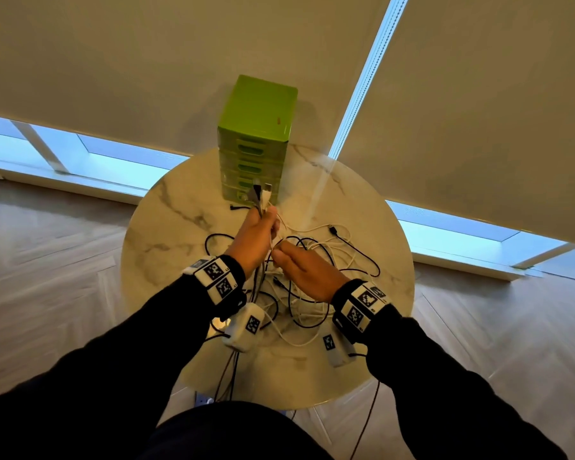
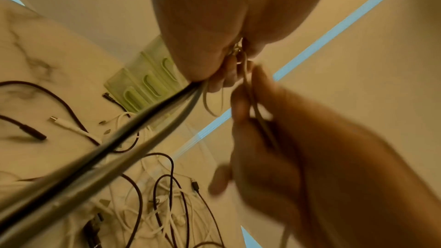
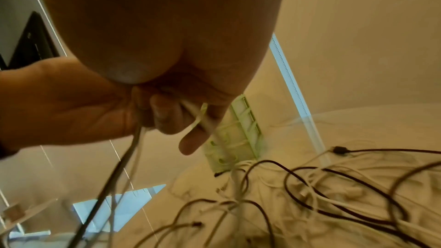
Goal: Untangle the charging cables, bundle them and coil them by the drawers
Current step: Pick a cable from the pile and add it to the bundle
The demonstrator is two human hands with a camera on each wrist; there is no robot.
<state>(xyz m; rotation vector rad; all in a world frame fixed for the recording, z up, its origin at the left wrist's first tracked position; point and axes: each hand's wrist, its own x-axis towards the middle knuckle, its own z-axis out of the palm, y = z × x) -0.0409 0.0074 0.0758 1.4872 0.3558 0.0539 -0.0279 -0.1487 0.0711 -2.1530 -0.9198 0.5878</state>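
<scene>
On the round marble table (image 1: 166,227) lies a tangle of black and white charging cables (image 1: 316,257), in front of the green drawer unit (image 1: 256,127). My left hand (image 1: 268,220) is raised above the tangle and grips several cable ends, whose plugs (image 1: 262,191) stick up past its fingers. The left wrist view shows black and grey cables (image 2: 133,133) running taut from that grip. Just beside it, my right hand (image 1: 279,255) pinches a thin white cable (image 3: 203,118), which leads down into the pile (image 3: 322,195).
Loose plugs lie near the drawers (image 2: 143,90): a black one (image 1: 234,207) on the left, another black one (image 1: 333,230) to the right. Cable loops reach the table's near edge. Roller blinds and low windows stand behind; wooden floor surrounds the table.
</scene>
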